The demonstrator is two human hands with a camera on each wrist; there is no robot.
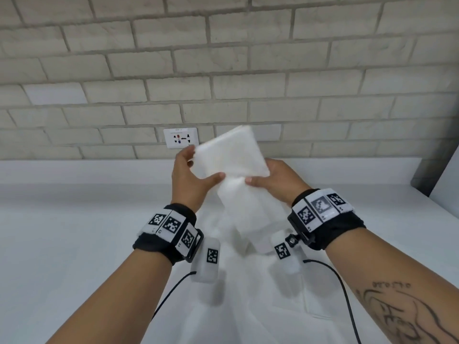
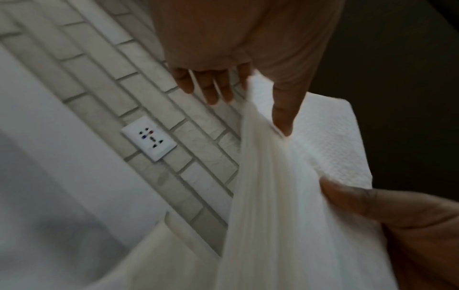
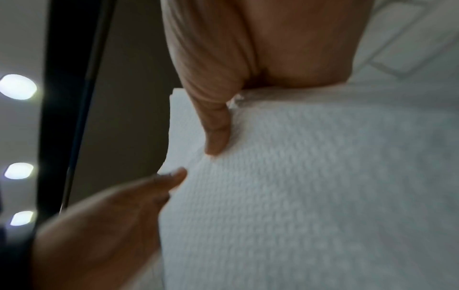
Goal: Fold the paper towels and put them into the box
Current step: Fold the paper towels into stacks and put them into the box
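Paper towels (image 1: 233, 157) hang in the air above the white bench (image 1: 74, 219), held up between both hands in front of the brick wall (image 1: 223, 58). We see the left hand (image 1: 191, 177) pinching the left edge of the sheet, thumb on the near face and fingers behind it, so its grip is clamped on the towels. The right hand (image 1: 275, 180) grips the right edge the same way, thumb tip pressed on the near face. The upper part of the sheet tilts back toward the wall; the lower part trails down, blurred, toward more white paper lying on the bench. From the left wrist we see an embossed texture on the towels (image 2: 330, 141) and a wall socket (image 2: 149, 140) beyond. No box shows in any view.
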